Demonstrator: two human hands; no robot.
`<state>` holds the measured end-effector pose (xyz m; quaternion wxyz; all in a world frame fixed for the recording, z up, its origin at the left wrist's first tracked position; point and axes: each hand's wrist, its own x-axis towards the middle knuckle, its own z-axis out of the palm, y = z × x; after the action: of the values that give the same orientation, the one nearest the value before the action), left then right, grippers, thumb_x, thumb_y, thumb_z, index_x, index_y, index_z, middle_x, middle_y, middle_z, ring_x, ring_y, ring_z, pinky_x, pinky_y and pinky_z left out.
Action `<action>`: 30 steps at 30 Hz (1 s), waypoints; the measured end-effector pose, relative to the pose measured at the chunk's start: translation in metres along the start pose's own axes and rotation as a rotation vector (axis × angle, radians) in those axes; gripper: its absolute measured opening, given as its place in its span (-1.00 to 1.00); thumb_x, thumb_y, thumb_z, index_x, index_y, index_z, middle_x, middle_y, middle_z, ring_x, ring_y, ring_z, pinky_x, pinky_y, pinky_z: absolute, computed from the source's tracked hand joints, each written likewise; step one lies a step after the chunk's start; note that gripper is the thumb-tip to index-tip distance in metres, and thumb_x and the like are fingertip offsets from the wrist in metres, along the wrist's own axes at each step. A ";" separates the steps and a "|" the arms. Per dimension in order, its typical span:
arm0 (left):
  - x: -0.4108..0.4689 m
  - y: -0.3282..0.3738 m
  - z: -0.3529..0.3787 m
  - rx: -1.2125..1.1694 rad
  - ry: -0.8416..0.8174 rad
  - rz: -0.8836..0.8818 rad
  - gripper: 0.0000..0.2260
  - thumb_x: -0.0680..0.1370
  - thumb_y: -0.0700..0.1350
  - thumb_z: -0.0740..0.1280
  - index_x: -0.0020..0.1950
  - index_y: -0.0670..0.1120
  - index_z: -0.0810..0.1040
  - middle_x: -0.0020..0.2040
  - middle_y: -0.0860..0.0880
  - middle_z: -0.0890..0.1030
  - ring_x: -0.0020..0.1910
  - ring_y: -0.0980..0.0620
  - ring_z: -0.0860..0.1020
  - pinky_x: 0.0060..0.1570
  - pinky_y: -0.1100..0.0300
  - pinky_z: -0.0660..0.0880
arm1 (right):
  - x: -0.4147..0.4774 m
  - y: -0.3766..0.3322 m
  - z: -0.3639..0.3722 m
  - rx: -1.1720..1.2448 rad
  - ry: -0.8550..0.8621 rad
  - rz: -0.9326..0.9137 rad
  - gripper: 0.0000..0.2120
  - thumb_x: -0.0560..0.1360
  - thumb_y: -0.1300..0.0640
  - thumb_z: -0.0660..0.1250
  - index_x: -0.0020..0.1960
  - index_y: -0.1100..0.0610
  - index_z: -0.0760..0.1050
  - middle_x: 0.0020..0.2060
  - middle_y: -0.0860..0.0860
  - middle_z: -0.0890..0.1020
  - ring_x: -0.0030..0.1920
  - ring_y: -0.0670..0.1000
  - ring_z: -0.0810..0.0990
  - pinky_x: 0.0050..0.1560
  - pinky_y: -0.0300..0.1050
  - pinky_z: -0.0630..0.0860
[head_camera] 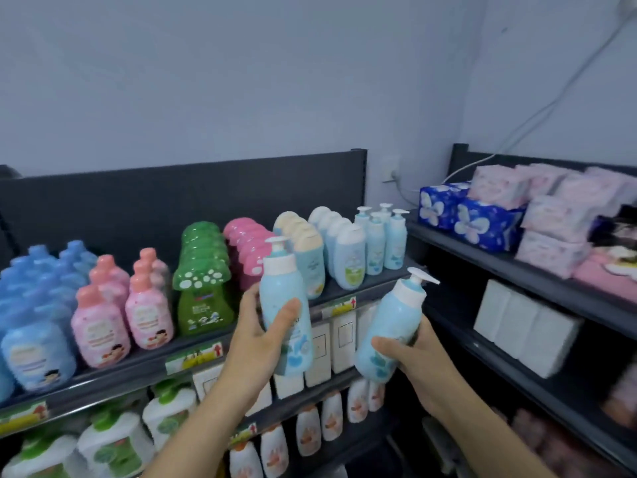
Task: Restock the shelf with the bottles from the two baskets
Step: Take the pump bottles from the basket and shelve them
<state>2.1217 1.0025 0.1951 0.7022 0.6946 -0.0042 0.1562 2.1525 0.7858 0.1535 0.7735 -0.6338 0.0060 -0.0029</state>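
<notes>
desk: what's in the frame?

floor: a store aisle, restock under way. a person's left hand [255, 339] is curled round a pale blue pump bottle [283, 298], thumb across its front, holding it upright before the top shelf [379, 281]. the right hand [413, 360] grasps a second pump bottle [391, 326] low on its body, tipped with the nozzle leaning right, just below the shelf's right end. the baskets are out of view.

desk: where do the two belong?

floor: most likely with the matching pump bottles [382, 236] standing at the right end of that shelf, though the labels are too blurred to be sure they match.

desk: how to land them well?

floor: one at a time. right the tilted bottle first, then set its base flat in front of the standing group. keep the grip low so the pump head clears its neighbours. turn the label outward and the nozzle the way the others point. the front edge looks close, so the bottle should sit well back before the fingers let go.
</notes>
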 end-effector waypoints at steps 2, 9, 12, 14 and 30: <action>0.022 -0.002 0.014 0.027 -0.031 0.061 -0.52 0.35 0.19 0.38 0.23 0.21 0.36 0.08 0.15 0.56 0.03 0.13 0.59 -0.06 0.11 0.56 | 0.018 -0.003 -0.013 -0.014 0.049 -0.019 -0.38 0.28 0.37 0.52 0.24 0.06 0.38 0.05 0.14 0.61 0.05 0.13 0.61 0.06 0.11 0.57; 0.110 0.004 0.062 -0.037 -0.028 0.231 -0.59 0.36 0.00 0.44 0.09 0.27 0.34 0.05 0.13 0.51 -0.10 0.38 0.54 -0.31 0.42 0.50 | 0.106 -0.027 -0.034 -0.134 0.246 -0.157 -0.37 0.31 0.37 0.51 0.24 0.07 0.29 0.05 0.02 0.54 -0.01 -0.04 0.57 -0.18 -0.21 0.51; 0.149 0.005 0.080 -0.051 -0.080 0.286 -0.55 0.36 0.02 0.52 0.12 0.21 0.36 0.02 0.17 0.51 -0.09 0.37 0.54 -0.29 0.41 0.50 | 0.145 -0.035 -0.042 -0.205 0.327 -0.216 -0.41 0.29 0.36 0.52 0.17 0.09 0.29 0.04 0.00 0.53 -0.03 -0.07 0.56 -0.12 -0.16 0.51; 0.170 0.004 0.091 -0.067 -0.118 0.290 -0.50 0.27 0.13 0.50 0.13 0.19 0.38 -0.04 0.21 0.54 -0.09 0.32 0.56 -0.24 0.37 0.53 | 0.165 -0.039 -0.047 -0.213 0.360 -0.238 -0.43 0.29 0.37 0.52 0.15 0.11 0.30 0.01 -0.01 0.53 -0.04 -0.07 0.56 -0.15 -0.18 0.52; 0.224 -0.011 0.167 -0.001 -0.060 0.365 -0.50 0.23 0.23 0.36 0.14 0.23 0.40 0.00 0.30 0.56 -0.07 0.28 0.58 -0.25 0.44 0.49 | 0.278 -0.016 -0.114 -0.304 0.183 -0.220 -0.45 0.28 0.36 0.53 0.11 0.05 0.34 0.05 0.00 0.56 0.02 -0.05 0.58 0.01 -0.07 0.57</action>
<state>2.3728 0.8877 0.2397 0.6621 0.6862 -0.1514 0.2603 2.4289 0.6680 0.1448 0.6601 -0.7372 0.0074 -0.1439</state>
